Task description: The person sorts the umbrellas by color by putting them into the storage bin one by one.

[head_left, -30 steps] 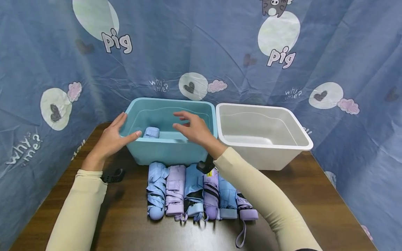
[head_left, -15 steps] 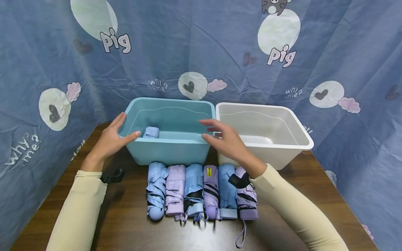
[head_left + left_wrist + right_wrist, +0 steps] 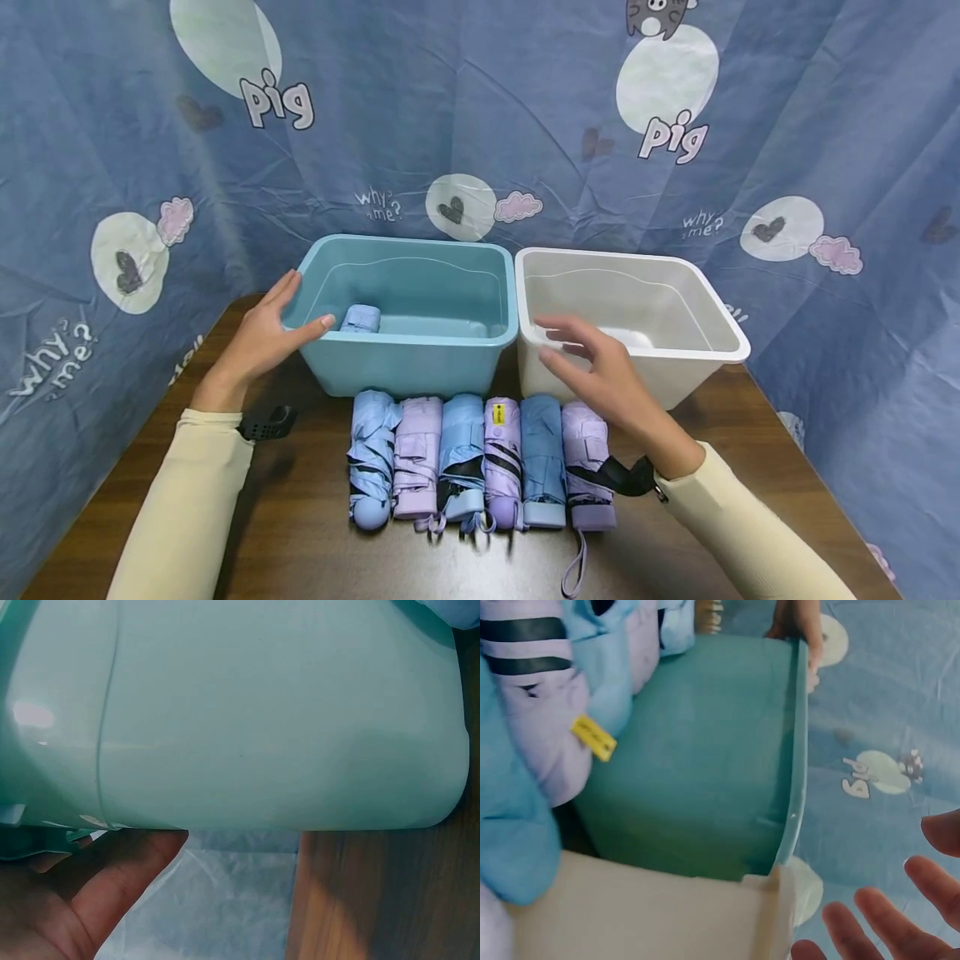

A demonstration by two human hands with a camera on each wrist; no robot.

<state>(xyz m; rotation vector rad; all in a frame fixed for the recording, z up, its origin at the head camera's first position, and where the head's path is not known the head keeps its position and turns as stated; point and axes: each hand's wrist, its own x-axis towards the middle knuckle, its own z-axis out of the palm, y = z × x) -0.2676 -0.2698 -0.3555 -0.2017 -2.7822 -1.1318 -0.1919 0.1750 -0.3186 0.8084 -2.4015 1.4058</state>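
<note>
**Right hand drawn back from teal tub to the umbrella row**

- Right hand (image 3: 600, 375): a second ago it hovered over the teal plastic tub (image 3: 408, 367); half a second ago it was at the seam between the two tubs; now it is in front of the white plastic tub (image 3: 720, 321), above the right end of the row. Fingers spread and relaxed, holding nothing. By judgement, it has finished with the teal tub and is coming to the row, nearest the lilac folded umbrella (image 3: 587, 450) at the far right.
- Left hand (image 3: 266, 333): unchanged across all three moments; thumb over the near left rim of the teal tub, fingers flat along its outer wall, steadying it.
- Light-blue folded umbrella (image 3: 362, 317): lies inside the teal tub, near the left front corner, in the same spot throughout.
- Row of six folded umbrellas (image 3: 480, 458): alternating blue and lilac, side by side on the dark wooden table (image 3: 300, 533) just before the tubs; none displaced.
- White tub: nothing visible in it.
</note>
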